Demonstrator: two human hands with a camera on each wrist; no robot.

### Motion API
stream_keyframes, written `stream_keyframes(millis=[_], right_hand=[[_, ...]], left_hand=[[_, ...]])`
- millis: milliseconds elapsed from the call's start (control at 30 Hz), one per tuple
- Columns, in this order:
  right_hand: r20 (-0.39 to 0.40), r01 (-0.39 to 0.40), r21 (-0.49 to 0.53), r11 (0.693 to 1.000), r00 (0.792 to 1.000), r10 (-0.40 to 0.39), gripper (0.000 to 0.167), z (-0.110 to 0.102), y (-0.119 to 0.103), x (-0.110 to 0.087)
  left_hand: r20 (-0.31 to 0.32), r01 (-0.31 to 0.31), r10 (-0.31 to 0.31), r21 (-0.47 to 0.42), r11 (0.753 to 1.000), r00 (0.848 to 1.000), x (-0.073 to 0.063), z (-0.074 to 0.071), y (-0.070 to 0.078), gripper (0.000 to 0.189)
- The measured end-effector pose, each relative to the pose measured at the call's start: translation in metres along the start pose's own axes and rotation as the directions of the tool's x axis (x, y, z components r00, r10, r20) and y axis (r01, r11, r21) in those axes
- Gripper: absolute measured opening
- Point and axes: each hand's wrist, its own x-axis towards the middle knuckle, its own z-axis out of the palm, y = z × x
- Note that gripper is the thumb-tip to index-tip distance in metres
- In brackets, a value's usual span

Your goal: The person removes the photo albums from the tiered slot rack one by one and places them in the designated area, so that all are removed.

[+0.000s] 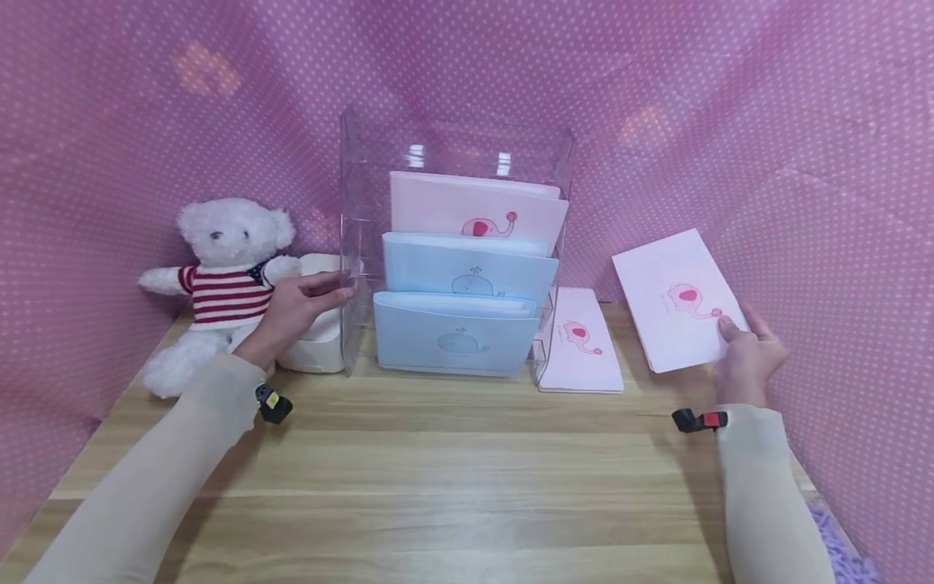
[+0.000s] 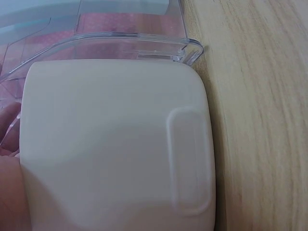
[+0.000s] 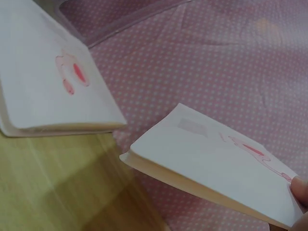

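In my right hand [image 1: 750, 357] I hold a pink booklet [image 1: 674, 312] with an elephant drawing, pinched at its lower right edge with the thumb on the cover. It is tilted and raised beside the rack. My left hand [image 1: 299, 312] grips the left side edge of a clear plastic rack [image 1: 456, 142]; a white box largely hides that hand in the left wrist view. Inside the rack, one above another, stand a pink elephant booklet [image 1: 438, 203] and two blue whale booklets, the middle one [image 1: 419, 264] and the lowest one [image 1: 409, 332].
Pink elephant booklets [image 1: 587, 357] lie stacked against the rack's right side. To its left are the white box [image 1: 317, 353] and a white teddy bear [image 1: 232, 235] in a striped shirt. Dotted pink cloth [image 1: 730, 97] hangs behind the wooden table [image 1: 467, 470].
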Motion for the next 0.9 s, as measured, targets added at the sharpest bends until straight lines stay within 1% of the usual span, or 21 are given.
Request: stream_keyframes(millis=[200,267,367,533,633,733,867,900], right_hand=[[-0.025,-0.036,-0.004,0.999,0.999,0.036,0.055,-0.006,0.008,0.004],[-0.027,-0.035,-0.015,0.999,0.999,0.034,0.055,-0.006,0.011,0.004],[-0.034,-0.026,-0.059,0.998,0.999,0.024,0.053,-0.008,0.014,0.005],[-0.082,-0.043,-0.108,0.993,0.996,0.034,0.053,-0.01,0.02,0.009],[-0.103,-0.054,-0.126,0.991,0.994,0.041,0.051,-0.011,0.024,0.012],[-0.113,-0.074,-0.135,0.988,0.992,0.059,0.049,-0.012,0.027,0.014],[-0.101,-0.085,-0.149,0.985,0.992,0.071,0.049,-0.016,0.033,0.016],[-0.099,-0.079,-0.16,0.984,0.993,0.064,0.049,-0.017,0.034,0.017]], left_hand=[[-0.006,0.006,-0.006,0.008,1.0,1.0,0.001,-0.001,-0.001,0.058],[-0.012,0.02,-0.019,0.024,1.0,1.0,0.001,-0.002,-0.001,0.059],[-0.013,0.027,-0.027,0.036,0.999,1.0,0.002,-0.002,0.0,0.06],[0.0,-0.003,0.003,0.033,0.999,1.0,0.002,-0.001,0.0,0.058],[-0.002,-0.004,0.004,0.021,1.0,1.0,0.002,-0.001,0.0,0.058],[-0.006,0.001,-0.001,0.016,1.0,1.0,0.002,0.0,-0.001,0.058],[-0.004,0.005,-0.005,0.02,1.0,1.0,0.001,0.0,-0.002,0.06],[-0.006,0.009,-0.008,0.02,1.0,1.0,0.001,-0.001,-0.001,0.06]])
